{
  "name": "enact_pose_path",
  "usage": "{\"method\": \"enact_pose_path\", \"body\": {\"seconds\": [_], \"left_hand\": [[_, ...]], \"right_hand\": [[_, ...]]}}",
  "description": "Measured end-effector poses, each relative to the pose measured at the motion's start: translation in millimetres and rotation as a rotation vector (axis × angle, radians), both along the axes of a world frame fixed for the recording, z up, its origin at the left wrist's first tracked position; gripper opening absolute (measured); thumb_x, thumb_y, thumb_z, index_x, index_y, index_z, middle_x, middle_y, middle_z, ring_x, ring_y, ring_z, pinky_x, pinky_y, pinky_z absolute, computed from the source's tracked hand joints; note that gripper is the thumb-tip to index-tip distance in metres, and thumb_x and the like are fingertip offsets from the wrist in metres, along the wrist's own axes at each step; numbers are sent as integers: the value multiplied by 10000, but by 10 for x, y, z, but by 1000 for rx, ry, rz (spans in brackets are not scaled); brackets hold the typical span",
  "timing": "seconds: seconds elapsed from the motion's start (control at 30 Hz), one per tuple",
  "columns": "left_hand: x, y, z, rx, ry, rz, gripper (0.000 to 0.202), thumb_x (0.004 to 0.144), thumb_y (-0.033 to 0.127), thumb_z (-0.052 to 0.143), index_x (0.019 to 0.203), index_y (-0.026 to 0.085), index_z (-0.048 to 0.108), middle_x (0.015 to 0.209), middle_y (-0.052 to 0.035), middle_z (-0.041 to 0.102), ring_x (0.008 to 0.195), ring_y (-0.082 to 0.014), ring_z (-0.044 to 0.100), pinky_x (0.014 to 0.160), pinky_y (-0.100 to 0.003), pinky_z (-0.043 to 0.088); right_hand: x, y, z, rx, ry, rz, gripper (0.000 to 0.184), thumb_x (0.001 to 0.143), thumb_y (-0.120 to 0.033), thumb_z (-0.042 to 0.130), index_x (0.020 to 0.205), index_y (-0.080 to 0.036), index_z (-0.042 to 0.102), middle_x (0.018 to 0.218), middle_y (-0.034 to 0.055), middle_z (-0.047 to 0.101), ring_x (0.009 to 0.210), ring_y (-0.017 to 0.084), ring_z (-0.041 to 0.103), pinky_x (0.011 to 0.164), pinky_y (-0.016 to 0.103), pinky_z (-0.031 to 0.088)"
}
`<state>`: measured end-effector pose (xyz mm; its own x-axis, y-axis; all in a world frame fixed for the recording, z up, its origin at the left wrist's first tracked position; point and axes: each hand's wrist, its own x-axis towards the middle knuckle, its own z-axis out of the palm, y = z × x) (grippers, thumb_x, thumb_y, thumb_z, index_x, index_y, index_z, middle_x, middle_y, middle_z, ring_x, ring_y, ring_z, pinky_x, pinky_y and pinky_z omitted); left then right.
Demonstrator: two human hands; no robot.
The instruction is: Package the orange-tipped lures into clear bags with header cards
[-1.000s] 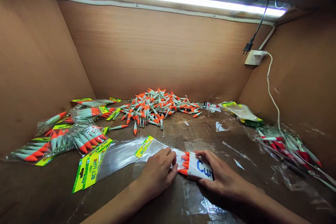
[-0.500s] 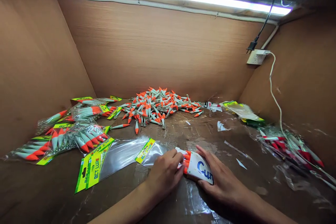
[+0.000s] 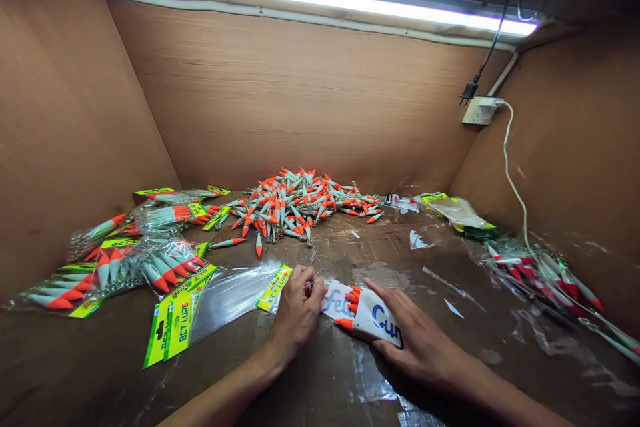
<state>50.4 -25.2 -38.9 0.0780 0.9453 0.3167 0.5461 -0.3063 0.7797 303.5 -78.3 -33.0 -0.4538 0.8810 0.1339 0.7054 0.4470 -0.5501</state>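
My left hand point(image 3: 296, 310) rests knuckles up on a clear bag with a yellow-green header card point(image 3: 275, 287), its fingers curled and pinching the bag's film. A white card with blue handwriting point(image 3: 376, 320) lies just to the right, with several orange lure tips point(image 3: 352, 299) poking out from under it. My right hand point(image 3: 419, 340) lies on that card, fingers pressed flat over it and holding it down. A second white piece with blue letters point(image 3: 338, 300) shows between my two hands.
A heap of loose orange-and-grey lures point(image 3: 295, 203) lies at the back centre. Packed bags point(image 3: 125, 260) pile up at the left, and empty bags point(image 3: 185, 313) lie beside my left arm. Red-tipped lures in plastic point(image 3: 540, 277) sit right. A wall socket point(image 3: 479, 110) and cord hang at right.
My left hand has slid left along the bag, uncovering a white piece with blue letters. The right hand and its card stayed nearly in place.
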Motion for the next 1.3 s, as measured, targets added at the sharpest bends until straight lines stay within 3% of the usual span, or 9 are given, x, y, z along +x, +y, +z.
{"method": "enact_pose_path", "body": {"seconds": [0.27, 0.43, 0.53, 0.67, 0.87, 1.0, 1.1, 1.17, 1.3], "left_hand": [[115, -187, 82, 59, -41, -280, 227, 987, 283, 491, 793, 207, 582, 1123, -59, 545, 1091, -200, 556, 958, -332, 455], [109, -203, 77, 5, -19, -366, 216, 993, 283, 495, 832, 210, 619, 1109, -51, 559, 1061, -184, 569, 950, -306, 449], [87, -191, 79, -14, -28, -408, 226, 997, 292, 493, 843, 213, 638, 1123, -48, 568, 1083, -182, 563, 971, -301, 431], [58, -152, 90, -37, -69, -428, 245, 1009, 329, 466, 885, 216, 645, 1112, -48, 591, 1062, -188, 571, 955, -305, 433], [16, -88, 92, -84, -122, -398, 313, 1032, 380, 382, 950, 219, 637, 1025, -34, 635, 976, -192, 592, 880, -305, 452], [-22, -100, 153, -31, -35, -377, 139, 955, 244, 479, 992, 222, 611, 1015, -27, 626, 902, -186, 598, 791, -295, 453], [-77, -120, 216, 31, 86, -333, 136, 868, 151, 504, 962, 222, 573, 970, -24, 605, 874, -192, 584, 767, -303, 453], [-117, -132, 231, 69, 182, -340, 176, 808, 134, 536, 958, 225, 549, 966, -28, 591, 906, -210, 572, 795, -321, 459], [-156, -161, 167, 127, 349, -433, 429, 732, 103, 568, 1137, 232, 507, 1123, -65, 561, 1049, -248, 537, 907, -368, 462]], "right_hand": [[-55, 7, 92, 25, -41, 95, 703, 820, -220, 617, 1479, -326, 394, 1504, 79, 387, 1366, 288, 379, 1153, 477, 323], [-126, 87, 289, -13, -73, 136, 781, 726, -144, 627, 1451, -348, 418, 1295, 72, 497, 1190, 260, 496, 1063, 432, 423], [-133, 145, 341, -33, -102, 187, 819, 693, -102, 625, 1440, -374, 430, 1421, 62, 415, 1328, 283, 408, 1110, 457, 377], [-134, 153, 329, -34, -96, 208, 623, 789, -157, 643, 1360, -370, 514, 1625, 12, 143, 1493, 306, 174, 1168, 499, 292], [-181, 75, 284, -43, -58, 152, 337, 922, -267, 577, 1255, -319, 570, 1634, 30, 166, 1504, 275, 171, 1167, 489, 311], [-164, 59, 234, -27, -78, 135, 415, 911, -263, 581, 1320, -299, 517, 1600, 73, 272, 1491, 270, 219, 1182, 488, 290], [-104, 64, 131, -19, -96, 110, 560, 900, -276, 591, 1432, -314, 422, 1634, 68, 194, 1496, 279, 203, 1187, 487, 278], [-67, 73, 51, -9, -101, 98, 680, 889, -298, 611, 1505, -325, 323, 1640, 70, 181, 1492, 289, 209, 1193, 501, 258], [-75, 99, -1, 6, -21, 76, 737, 861, -294, 634, 1519, -282, 302, 1541, 98, 388, 1424, 285, 343, 1177, 490, 288]]}}
